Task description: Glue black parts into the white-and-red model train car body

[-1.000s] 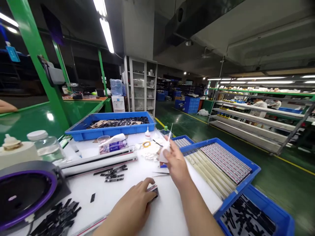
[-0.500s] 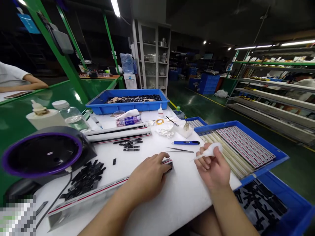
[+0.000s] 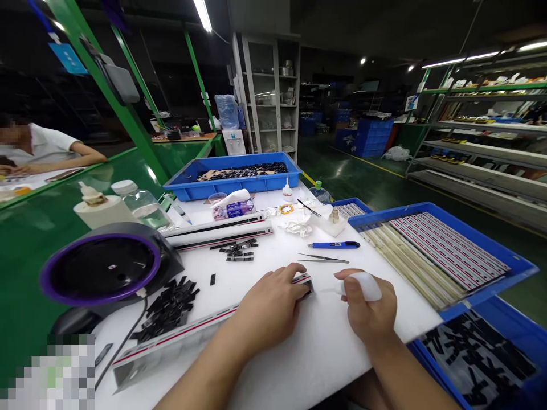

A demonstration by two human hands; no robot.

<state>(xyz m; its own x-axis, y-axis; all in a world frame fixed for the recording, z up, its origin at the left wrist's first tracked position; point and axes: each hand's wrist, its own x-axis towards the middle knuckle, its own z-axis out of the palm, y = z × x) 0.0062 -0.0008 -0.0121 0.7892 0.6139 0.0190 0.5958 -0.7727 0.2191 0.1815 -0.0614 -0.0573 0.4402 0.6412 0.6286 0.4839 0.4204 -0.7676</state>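
The left hand (image 3: 267, 310) is laid palm-down on the counter (image 3: 299, 370), fingers curled narrowly over the near end of the long strip (image 3: 179, 337), which is pinned flat; whether a small black piece is pinched at that end (image 3: 305, 282) cannot be told. The right hand (image 3: 370, 322) is closed around a white squeeze bottle (image 3: 363, 285), thumb on top, with the thin nozzle (image 3: 327, 290) aimed left at the strip end and just short of the left fingertips. The strip lies diagonally across the counter, red line up, its far part running toward the lower left. Tweezers (image 3: 323, 259) and a blue-handled tool (image 3: 333, 245) are lying just beyond the hands, loose black pieces (image 3: 168, 307) are heaped to the left beside a purple-rimmed device (image 3: 102, 267), and a blue tray (image 3: 523, 266) of more strips is placed to the right. Judged from this: the step in hand looks like dosing from the bottle onto the strip end. It would be done best with the strip pressed dead flat, the nozzle tip brought to the spot before any squeeze, the squeeze kept light and short, and the left fingertips held clear of the tip so nothing is smeared onto skin. The right wrist would be better steadied on the counter.
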